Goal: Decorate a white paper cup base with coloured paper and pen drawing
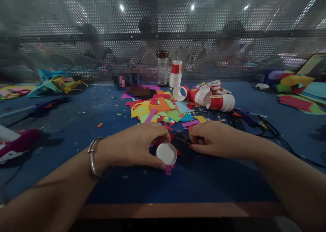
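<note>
My left hand [137,145], with a silver bangle at the wrist, curls its thumb and fingers around a paper cup. The cup's round white base [166,153] faces up toward me, and most of its side is hidden. A small purple paper piece [168,170] sticks out below it, near my thumb tip. Just right of the cup, my right hand [207,138] is closed on a pair of scissors, whose dark blades [181,137] point left toward the cup. The scissors' handles are hidden by my fingers.
Coloured paper scraps [159,106] lie beyond my hands, with toppled red-and-white paper cups [221,103] beside them. A glass bottle [162,69] and an upright cup stack [176,72] stand behind. A corded glue gun [247,118] lies right; paper crafts [53,82] sit far left.
</note>
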`<state>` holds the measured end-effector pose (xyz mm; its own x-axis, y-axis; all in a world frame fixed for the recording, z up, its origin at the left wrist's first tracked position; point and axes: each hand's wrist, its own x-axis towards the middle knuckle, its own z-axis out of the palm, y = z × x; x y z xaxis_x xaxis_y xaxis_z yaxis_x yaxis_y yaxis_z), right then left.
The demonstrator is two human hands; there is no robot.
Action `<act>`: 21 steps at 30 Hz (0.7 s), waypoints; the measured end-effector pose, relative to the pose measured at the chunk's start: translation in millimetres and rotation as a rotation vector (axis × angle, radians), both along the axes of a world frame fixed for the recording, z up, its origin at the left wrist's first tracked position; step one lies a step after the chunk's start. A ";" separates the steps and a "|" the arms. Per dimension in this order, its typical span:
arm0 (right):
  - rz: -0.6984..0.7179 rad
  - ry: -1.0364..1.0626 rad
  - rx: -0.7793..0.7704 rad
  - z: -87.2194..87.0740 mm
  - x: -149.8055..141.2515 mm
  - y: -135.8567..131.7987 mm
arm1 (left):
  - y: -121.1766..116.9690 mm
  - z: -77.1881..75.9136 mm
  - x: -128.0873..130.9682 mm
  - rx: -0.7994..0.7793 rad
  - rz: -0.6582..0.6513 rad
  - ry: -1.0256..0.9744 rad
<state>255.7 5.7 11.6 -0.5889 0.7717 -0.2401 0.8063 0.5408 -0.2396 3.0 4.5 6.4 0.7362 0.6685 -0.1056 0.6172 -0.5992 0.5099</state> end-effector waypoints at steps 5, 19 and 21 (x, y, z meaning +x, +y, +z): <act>-0.032 -0.042 0.010 -2.2 1.3 4.4 | -4.6 1.7 -0.2 -0.029 -0.007 0.048; -0.011 -0.033 0.007 -4.2 4.0 6.1 | -5.2 2.2 4.1 0.020 0.008 -0.015; -0.004 -0.044 0.011 -4.0 3.3 6.1 | -5.8 1.8 5.6 0.035 0.022 -0.056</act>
<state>259.0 11.8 7.6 -0.5748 0.7769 -0.2569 0.8182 0.5398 -0.1980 8.6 -1.3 8.1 0.7252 0.6874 -0.0404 0.6015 -0.6038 0.5232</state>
